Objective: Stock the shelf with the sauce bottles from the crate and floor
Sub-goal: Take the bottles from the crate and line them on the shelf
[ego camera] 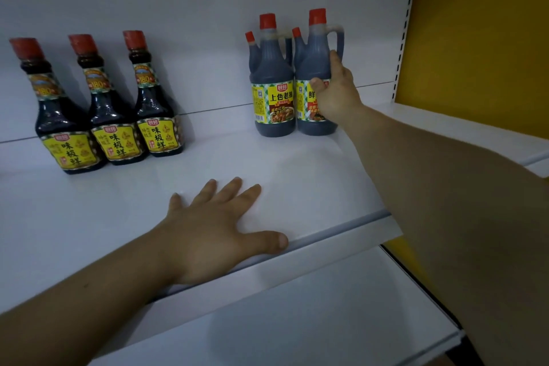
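Handled soy sauce bottle [316, 62] stands upright at the back of the white shelf [89, 202], touching a second handled bottle [271, 74] on its left. The right hand [337, 95] grips it around the label. The left hand [217, 229] lies flat with fingers spread on the shelf's front edge, well apart from it. Three smaller sauce bottles [111, 116] stand further left.

Upright on the white shelf [297, 175]: three slim sauce bottles [114, 128] in a row, left; left handled bottle [271, 74] and right handled bottle [312, 59] side by side, rear right.

just one head cam here, up close, looking forward and slightly down onto the white shelf [297, 163] at arm's reach
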{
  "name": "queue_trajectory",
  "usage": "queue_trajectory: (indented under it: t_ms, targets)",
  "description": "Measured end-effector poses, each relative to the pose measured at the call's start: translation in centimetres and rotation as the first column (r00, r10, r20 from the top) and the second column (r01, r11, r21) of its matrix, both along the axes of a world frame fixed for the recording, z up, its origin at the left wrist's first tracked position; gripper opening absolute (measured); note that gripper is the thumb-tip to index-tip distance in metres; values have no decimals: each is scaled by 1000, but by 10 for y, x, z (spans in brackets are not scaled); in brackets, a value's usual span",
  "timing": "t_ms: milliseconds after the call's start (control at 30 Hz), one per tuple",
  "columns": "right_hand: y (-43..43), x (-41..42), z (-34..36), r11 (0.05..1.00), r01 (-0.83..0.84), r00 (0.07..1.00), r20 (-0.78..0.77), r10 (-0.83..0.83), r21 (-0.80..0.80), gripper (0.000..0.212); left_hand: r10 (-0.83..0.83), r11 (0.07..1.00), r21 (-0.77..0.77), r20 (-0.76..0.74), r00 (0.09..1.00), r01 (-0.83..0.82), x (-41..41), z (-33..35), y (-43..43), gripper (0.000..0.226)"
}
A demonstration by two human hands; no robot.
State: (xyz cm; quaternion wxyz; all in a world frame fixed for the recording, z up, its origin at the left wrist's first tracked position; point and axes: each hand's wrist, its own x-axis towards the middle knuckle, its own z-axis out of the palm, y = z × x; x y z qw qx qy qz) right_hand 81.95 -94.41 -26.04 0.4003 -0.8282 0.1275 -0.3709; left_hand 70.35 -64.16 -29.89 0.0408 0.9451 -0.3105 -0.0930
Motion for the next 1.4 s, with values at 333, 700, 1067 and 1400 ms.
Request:
queue_trajectory:
  t_ms: [333, 700, 1067, 1400]
  targets:
    - [-4, 13, -5, 995, 76, 994, -73, -82, -72, 75, -14, 1000, -25, 21, 1000, 15, 0, -2, 1, 122]
    - [-9, 24, -6, 996, 43, 995, -88, -49, -74, 84, -22, 1000, -23, -21, 1000, 21, -3, 3, 0, 123]
    - [-22, 25, 19, 990, 58, 996, -53, -65, -128, 74, 129, 817, -551, -110, 985, -169, 106, 24, -79, 94]
    - [-34, 41, 33, 988, -46, 992, -125, 28, -144, 72, 164, 475, -858, -132, 978, -196, 190, 6, -155, 69]
